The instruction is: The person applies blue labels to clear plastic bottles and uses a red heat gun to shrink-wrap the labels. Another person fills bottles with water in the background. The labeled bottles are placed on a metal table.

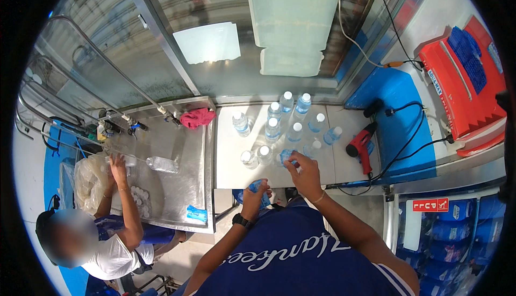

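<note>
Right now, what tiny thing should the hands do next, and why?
Probably the right hand should set its bottle upright beside the capped bottles. It holds that bottle at the group's near edge on the white table, while the left hand grips something blue below the table edge.

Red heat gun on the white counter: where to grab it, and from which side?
Grip the red heat gun by its handle, the part pointing toward the counter's near edge, coming from above on the right. It lies flat, its black nozzle aimed at the bottles, and its cord trails away right. The right hand is nearest.
</note>
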`<action>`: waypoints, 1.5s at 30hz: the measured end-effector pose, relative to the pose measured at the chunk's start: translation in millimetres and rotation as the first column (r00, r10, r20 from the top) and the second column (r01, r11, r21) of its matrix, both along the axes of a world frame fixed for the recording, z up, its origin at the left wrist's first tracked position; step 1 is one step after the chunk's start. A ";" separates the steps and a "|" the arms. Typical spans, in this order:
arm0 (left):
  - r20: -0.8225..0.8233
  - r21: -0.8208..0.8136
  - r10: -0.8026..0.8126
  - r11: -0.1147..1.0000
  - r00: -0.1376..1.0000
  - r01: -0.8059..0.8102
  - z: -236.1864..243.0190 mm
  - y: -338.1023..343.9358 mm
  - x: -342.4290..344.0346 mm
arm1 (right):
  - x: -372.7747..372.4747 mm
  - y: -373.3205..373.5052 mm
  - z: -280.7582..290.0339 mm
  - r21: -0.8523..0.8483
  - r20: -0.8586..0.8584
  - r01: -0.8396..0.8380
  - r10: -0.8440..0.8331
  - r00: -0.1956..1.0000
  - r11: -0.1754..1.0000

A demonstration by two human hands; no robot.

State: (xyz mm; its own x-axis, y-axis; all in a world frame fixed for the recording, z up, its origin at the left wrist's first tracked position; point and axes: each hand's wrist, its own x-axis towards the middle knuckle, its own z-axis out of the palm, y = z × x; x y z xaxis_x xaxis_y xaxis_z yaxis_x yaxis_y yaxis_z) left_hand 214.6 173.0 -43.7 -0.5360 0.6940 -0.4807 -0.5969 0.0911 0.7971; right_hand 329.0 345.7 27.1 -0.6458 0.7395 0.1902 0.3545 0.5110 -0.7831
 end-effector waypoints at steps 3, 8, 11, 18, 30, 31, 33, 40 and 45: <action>0.011 -0.037 0.021 0.999 1.000 -0.020 0.1 -0.2 -0.8 | -16.6 11.4 -10.7 0.269 0.122 -0.101 0.070 0.990 0.958; -0.001 -0.062 0.051 0.997 0.999 -0.051 -9.0 -8.9 0.0 | -21.9 17.6 -53.4 0.428 0.078 -0.097 0.070 0.994 0.898; -0.018 -0.084 0.034 0.996 0.999 -0.036 -17.6 -18.0 0.4 | -20.2 13.9 -85.0 0.165 -0.062 -0.142 0.154 0.986 0.976; 0.310 0.105 0.088 0.986 0.947 -0.126 -22.6 -33.9 0.3 | -6.0 3.8 -132.5 0.051 -0.019 -0.014 0.015 1.000 0.999; 0.000 0.045 0.044 0.998 0.999 -0.044 -14.8 -17.5 -2.1 | 11.2 -51.7 -75.4 -0.741 -0.070 -0.209 0.237 0.969 0.638; -0.075 0.016 0.054 0.998 0.996 -0.053 -13.1 -15.5 -1.5 | 9.6 -50.8 -71.7 -0.755 -0.088 -0.195 0.198 0.976 0.626; -0.175 -0.013 0.079 0.997 0.981 -0.082 -9.9 -11.1 -1.4 | 6.2 -47.2 -66.4 -0.821 -0.078 -0.120 0.099 0.992 0.558; -0.247 -0.014 0.041 0.999 0.968 -0.046 -8.8 -4.0 -6.3 | 10.6 -44.7 -65.7 -0.901 -0.157 -0.190 0.115 0.981 0.390; -0.293 0.060 0.043 0.998 0.955 -0.027 -14.8 -8.5 -11.4 | 7.2 -36.6 -54.1 -0.992 -0.089 -0.080 -0.097 0.991 0.094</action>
